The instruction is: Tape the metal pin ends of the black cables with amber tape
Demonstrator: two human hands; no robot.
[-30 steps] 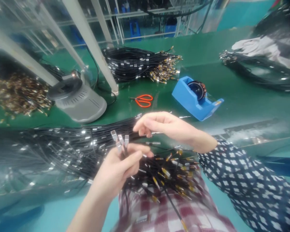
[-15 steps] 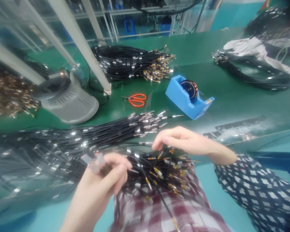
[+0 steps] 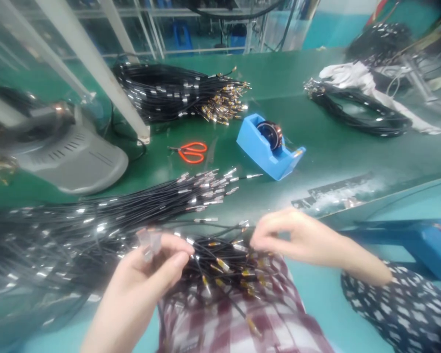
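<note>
My left hand (image 3: 147, 272) is closed round a few black cables, their silver ends (image 3: 149, 240) sticking up above the thumb. My right hand (image 3: 294, 238) reaches down with fingers curled into a bundle of black cables with gold tips (image 3: 224, 267) that lies on my lap over checked cloth. Whether the right fingers grip a cable is blurred. A large sheaf of black cables with silver ends (image 3: 191, 189) lies across the green table (image 3: 334, 147) just beyond both hands.
A blue tape dispenser (image 3: 270, 147) and orange scissors (image 3: 191, 152) sit mid-table. A coiled bundle with gold tips (image 3: 180, 93) lies behind them, a grey machine base (image 3: 69, 157) at the left, more cable coils and white cloth (image 3: 356, 98) at the right. A blue stool (image 3: 422, 240) stands at the right.
My right hand dropped from the table's cable ends to the bundle on my lap. My left hand sank slightly with its cables. The view swung to the right.
</note>
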